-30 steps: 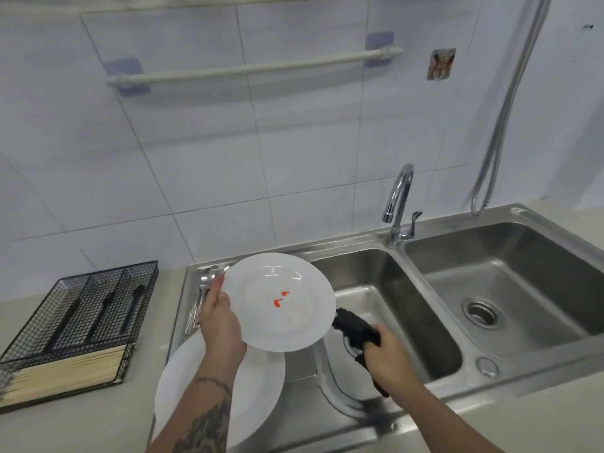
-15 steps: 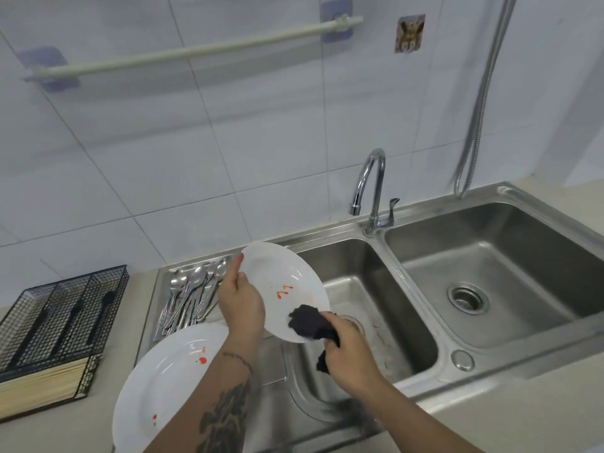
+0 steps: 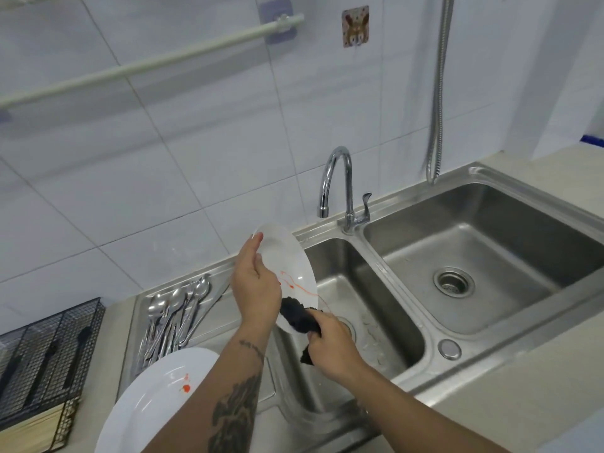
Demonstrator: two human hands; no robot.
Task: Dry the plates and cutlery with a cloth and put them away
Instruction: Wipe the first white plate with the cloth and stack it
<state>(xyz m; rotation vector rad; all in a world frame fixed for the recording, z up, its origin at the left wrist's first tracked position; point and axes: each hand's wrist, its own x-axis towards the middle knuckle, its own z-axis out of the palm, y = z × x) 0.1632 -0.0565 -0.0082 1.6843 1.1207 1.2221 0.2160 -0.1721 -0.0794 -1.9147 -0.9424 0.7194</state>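
Observation:
My left hand [image 3: 253,286] grips a white plate [image 3: 287,256] by its left rim and holds it tilted above the left sink basin. Red streaks mark the plate's face. My right hand [image 3: 330,344] grips a black cloth [image 3: 295,317] and presses it against the plate's lower edge. A second white plate [image 3: 157,393] with red spots lies flat on the drainboard at the lower left. Several metal spoons [image 3: 175,312] lie in a bunch on the drainboard behind it.
A black wire cutlery basket [image 3: 45,348] with chopsticks stands on the counter at the left. The double steel sink [image 3: 490,250] has a tap [image 3: 340,188] between its basins. A towel rail [image 3: 147,65] and a hose [image 3: 436,93] hang on the tiled wall.
The cloth came up from the basin onto the plate and smeared the red spots into streaks. The plate turned more edge-on toward me. The view shifted right and down.

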